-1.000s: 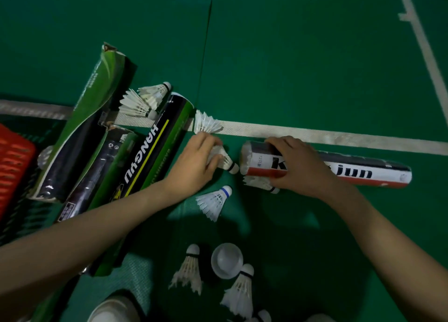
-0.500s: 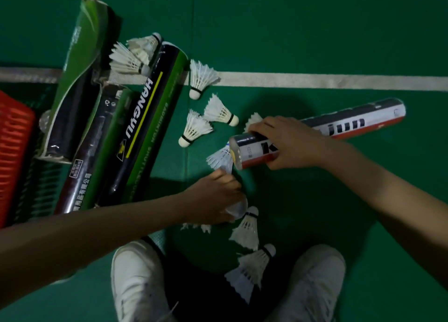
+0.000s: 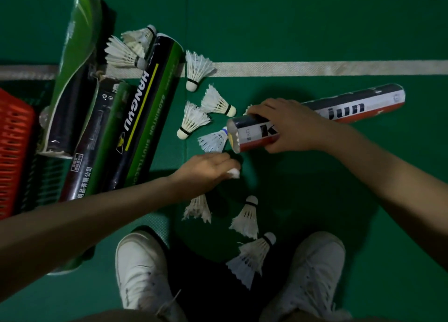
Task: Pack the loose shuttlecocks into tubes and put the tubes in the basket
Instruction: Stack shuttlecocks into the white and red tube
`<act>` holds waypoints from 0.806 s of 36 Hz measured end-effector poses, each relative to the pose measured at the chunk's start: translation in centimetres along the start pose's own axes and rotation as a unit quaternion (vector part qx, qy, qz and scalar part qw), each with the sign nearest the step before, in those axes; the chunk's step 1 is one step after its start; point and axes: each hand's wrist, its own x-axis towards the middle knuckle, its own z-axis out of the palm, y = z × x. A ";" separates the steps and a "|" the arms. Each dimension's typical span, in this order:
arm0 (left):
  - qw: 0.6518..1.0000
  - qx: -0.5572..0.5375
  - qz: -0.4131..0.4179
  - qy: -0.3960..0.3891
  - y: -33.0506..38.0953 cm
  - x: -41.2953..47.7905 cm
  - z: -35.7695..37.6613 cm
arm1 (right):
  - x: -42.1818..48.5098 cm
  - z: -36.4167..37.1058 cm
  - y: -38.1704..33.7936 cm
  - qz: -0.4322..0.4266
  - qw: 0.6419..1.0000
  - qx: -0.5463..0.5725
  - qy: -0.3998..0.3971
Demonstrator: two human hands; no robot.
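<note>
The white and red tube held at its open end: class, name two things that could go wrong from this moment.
1. A shuttlecock sits cork-first at the mouth of the white and red tube; a skewed push by the right hand could crush its feathers.
2. Two loose shuttlecocks lie between the white shoes and could be stepped on.

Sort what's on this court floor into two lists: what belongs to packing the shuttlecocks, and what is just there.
Part of the job:
right hand gripping the white and red tube
left hand closed on a shuttlecock
blue-banded shuttlecock at the tube's mouth
loose shuttlecocks
black and green tubes
red basket

Just there:
white shoes
white court line
</note>
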 end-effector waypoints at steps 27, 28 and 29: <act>0.768 -0.512 -0.292 0.249 -1.7 6.6 -7.4 | 2.5 -2.9 -0.9 0.043 0.990 0.053 0.120; 0.766 -0.519 -0.291 0.245 -1.7 6.8 -7.5 | 2.6 -3.0 -0.8 0.043 0.990 0.054 0.126; 0.765 -0.521 -0.294 0.237 -1.6 6.9 -7.6 | 2.6 -3.0 -0.9 0.041 0.989 0.056 0.132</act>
